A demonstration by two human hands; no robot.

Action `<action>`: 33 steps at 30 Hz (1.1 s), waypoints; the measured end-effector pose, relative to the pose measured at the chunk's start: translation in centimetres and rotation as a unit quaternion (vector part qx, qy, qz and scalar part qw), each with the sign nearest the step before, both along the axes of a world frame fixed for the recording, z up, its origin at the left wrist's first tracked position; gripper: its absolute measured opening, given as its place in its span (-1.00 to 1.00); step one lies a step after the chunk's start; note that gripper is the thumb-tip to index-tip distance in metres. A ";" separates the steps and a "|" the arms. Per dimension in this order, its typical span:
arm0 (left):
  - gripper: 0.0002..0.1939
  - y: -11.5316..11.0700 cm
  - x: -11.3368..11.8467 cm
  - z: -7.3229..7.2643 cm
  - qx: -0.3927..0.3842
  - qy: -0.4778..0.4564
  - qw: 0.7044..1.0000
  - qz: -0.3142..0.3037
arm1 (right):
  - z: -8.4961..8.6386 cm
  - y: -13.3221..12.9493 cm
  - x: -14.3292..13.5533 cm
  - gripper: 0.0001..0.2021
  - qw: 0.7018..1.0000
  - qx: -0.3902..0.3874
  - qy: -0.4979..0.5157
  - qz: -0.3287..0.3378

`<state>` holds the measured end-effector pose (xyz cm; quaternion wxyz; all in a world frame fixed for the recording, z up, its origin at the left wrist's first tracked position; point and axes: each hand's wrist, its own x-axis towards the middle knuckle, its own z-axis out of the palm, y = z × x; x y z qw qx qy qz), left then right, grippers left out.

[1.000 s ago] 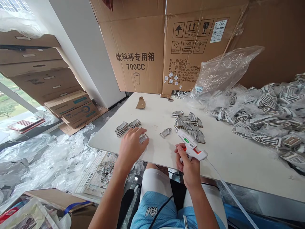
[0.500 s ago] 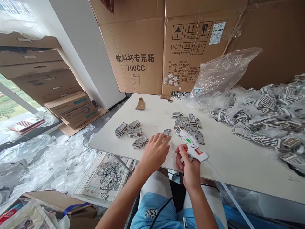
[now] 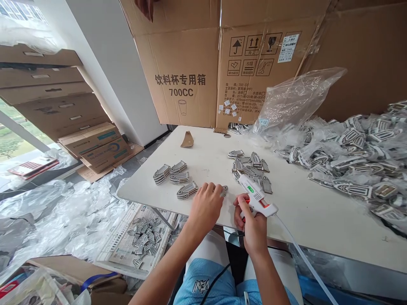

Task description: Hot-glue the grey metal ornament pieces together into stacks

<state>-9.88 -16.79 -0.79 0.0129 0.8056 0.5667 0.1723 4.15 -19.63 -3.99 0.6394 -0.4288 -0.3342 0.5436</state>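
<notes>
A tall brown cardboard carton (image 3: 184,51) printed with black "700CC" stands at the back, a crumpled clear plastic bag (image 3: 299,99) before its right side. A curved brown cardboard scrap (image 3: 187,139) lies nearer. At left, crinkled translucent plastic wrapping (image 3: 63,216) covers the floor below stacked brown cardboard boxes (image 3: 54,99), near a smooth white pillar (image 3: 117,63).

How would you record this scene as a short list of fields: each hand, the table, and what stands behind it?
Left hand: over a small grey piece; grip unclear
Right hand: holds a white glue gun
Table: white; stacked pieces on the left, loose heap by the glue gun's tip
Table, right side: bigger pile with clear plastic
Behind: printed cardboard
</notes>
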 end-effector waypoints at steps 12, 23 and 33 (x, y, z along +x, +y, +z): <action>-0.84 0.1 -0.8 2.5 -0.047 -0.385 0.919 0.076 | 0.0 -0.1 0.0 -0.62 1.000 0.004 -0.005 0.019; -0.74 0.1 -1.4 3.7 -0.102 -0.612 0.780 0.080 | -0.3 -0.7 0.7 -0.58 0.990 0.020 -0.077 0.116; -0.74 -0.5 -0.9 4.2 -0.118 -0.620 0.773 0.065 | 0.1 -0.6 0.5 -0.58 0.992 -0.005 -0.071 0.106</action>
